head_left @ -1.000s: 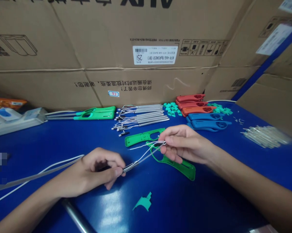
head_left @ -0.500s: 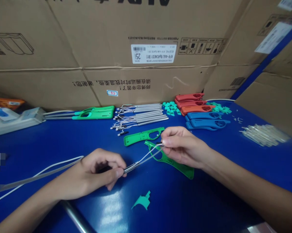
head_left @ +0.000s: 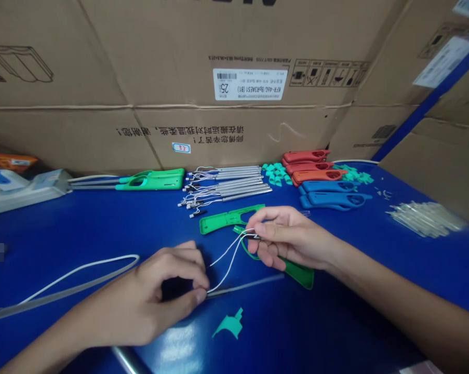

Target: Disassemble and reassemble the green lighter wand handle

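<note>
My left hand [head_left: 168,291] is closed in a pinch on a white wire and the end of a thin translucent tube [head_left: 253,284], which runs off to the right just over the table. My right hand [head_left: 284,236] pinches a small black igniter [head_left: 253,237] with two white wires [head_left: 231,262] trailing from it. One wire runs to my left fingertips; the other ends near that hand. Behind my right hand lie two green lighter handle halves, the back one [head_left: 214,222] in fuller view and the front one [head_left: 302,274] partly covered. A teal plastic piece [head_left: 231,324] lies in front.
On the blue table [head_left: 354,270] are metal tubes with wires [head_left: 240,182], assembled green handles [head_left: 160,179], red handles [head_left: 306,166], blue handles [head_left: 331,200], teal pieces [head_left: 276,174] and thin clear tubes [head_left: 425,218]. A power strip [head_left: 43,189] stands left; cardboard [head_left: 179,67] rises behind.
The translucent tube has come away from my right hand and now points right, lower down. My left hand has shifted slightly right and down. The white wires spread apart between the hands.
</note>
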The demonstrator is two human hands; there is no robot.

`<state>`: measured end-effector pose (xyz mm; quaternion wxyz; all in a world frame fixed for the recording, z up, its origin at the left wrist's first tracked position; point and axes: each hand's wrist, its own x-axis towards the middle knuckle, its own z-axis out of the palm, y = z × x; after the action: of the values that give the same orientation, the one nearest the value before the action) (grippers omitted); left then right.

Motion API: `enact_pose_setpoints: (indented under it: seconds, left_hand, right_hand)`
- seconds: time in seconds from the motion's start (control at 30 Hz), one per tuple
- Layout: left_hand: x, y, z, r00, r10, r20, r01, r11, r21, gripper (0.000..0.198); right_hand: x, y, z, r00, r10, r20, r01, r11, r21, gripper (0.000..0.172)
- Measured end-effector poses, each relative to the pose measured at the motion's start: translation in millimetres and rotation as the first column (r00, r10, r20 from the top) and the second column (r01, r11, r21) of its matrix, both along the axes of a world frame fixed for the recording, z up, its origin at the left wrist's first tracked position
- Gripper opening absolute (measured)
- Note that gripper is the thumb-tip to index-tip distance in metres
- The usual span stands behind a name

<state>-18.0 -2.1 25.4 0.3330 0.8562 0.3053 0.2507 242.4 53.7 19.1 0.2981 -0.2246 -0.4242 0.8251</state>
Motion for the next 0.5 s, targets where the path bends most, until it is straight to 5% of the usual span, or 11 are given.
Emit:
enact_pose_setpoints:
  seconds: [0.2, 0.33, 0.5]
  left_hand:
    - [-5, 5, -9.2, 0.964, 0.185, -0.192, -0.176, 0.982, 0.062, 0.006]
    - [-6, 12, -9.3, 0.937, 0.307, -0.166, -0.27, 0.939, 0.211, 0.023]
    - [10, 14, -8.7, 0.967, 0.253, -0.029, -0.253, 0.967, 0.008, 0.018]
  right_hand:
    - [-4, -2, -3.5, 0.999, 0.002, 0.054, -0.001, 0.999, -0.033, 0.018]
    - [-6, -3, -2.2, 0.996, 0.013, 0.088, -0.008, 0.998, -0.055, 0.02]
    - [-9, -6, -3.6, 0.994, 0.026, 0.103, -0.019, 0.997, -0.069, 0.022]
